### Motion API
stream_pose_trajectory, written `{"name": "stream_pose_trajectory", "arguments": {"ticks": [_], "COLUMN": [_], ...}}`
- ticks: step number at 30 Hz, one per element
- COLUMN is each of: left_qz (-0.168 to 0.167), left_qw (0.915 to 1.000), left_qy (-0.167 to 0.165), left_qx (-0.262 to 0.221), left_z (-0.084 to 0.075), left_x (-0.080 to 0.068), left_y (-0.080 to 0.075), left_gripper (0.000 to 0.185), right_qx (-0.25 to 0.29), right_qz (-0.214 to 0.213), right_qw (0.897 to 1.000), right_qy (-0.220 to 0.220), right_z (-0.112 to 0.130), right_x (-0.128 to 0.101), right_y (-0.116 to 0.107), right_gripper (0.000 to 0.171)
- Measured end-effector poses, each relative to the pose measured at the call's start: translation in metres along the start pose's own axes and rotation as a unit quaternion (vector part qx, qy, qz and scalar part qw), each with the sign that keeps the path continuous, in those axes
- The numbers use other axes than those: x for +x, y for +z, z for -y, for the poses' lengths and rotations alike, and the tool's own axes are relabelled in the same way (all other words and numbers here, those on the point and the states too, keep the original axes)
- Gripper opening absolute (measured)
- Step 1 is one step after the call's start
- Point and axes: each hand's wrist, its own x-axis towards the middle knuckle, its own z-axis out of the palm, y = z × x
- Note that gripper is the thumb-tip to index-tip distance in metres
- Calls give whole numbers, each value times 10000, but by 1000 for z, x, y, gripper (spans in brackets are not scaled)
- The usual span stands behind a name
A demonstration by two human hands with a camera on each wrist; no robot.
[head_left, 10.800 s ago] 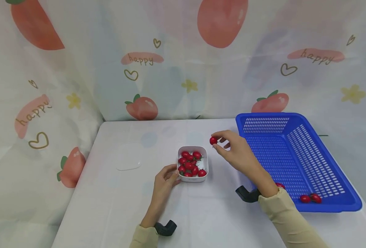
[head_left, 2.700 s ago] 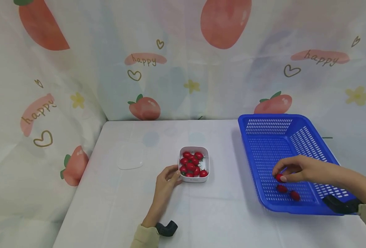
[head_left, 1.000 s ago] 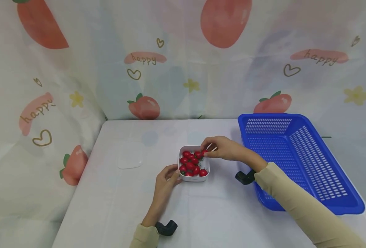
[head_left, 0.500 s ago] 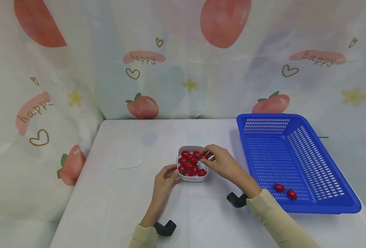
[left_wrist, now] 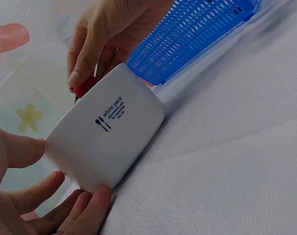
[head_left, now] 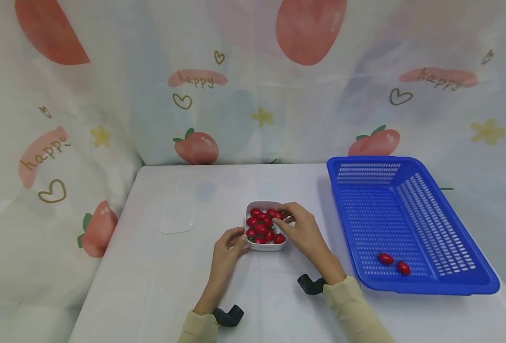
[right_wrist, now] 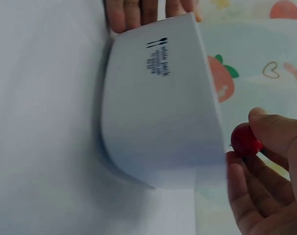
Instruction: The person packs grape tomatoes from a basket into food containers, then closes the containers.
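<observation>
A small white box [head_left: 266, 247] stands on the table with several red cherry tomatoes [head_left: 260, 229] inside, some with green stems. My left hand [head_left: 226, 252] holds its left side, thumb at the rim and fingers lower on the wall. Over the box's far right part, my right hand [head_left: 304, 229] pinches one cherry tomato [right_wrist: 245, 140] between thumb and fingers; the right wrist view shows it at rim height. Dark print marks the box's front wall in both wrist views. The box's inside is hidden in the wrist views.
At the right stands a blue perforated basket [head_left: 424, 286] with two cherry tomatoes [head_left: 394, 263] near its front. A clear, flat, round-cornered piece [head_left: 177, 232], like a lid, lies left of the box. A printed cloth [head_left: 244, 114] hangs behind the table.
My right hand has gone from the basket to the box with a cherry tomato and sunk slightly toward its inside. Two tomatoes stay in the basket. My left hand has kept its hold.
</observation>
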Motion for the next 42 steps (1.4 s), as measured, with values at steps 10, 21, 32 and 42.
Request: {"name": "stream_pose_trajectory", "arguments": {"ticks": [10,21,32,42], "left_qz": [-28,-33,-52,-48], "left_qw": [10000,10000,10000,9999], "left_qy": [32,89,66,99], "left_qx": [11,11,0,6], "left_z": [-1,0,0,2], "left_x": [1,1,1,0], "left_y": [0,0,0,0], "left_gripper": [41,41,41,42], "right_qx": [-200,-246,-346,-532], "right_qz": [-42,132,225,238], "right_qw": [9992,9991,9989,9975], "right_qy": [-344,-328,-227,-396], "right_z": [-5,-6,4,16], "right_x": [-3,-4,-7,-16], "right_y": [6,4,-9,-29], "right_gripper": [32,30,30,32]}}
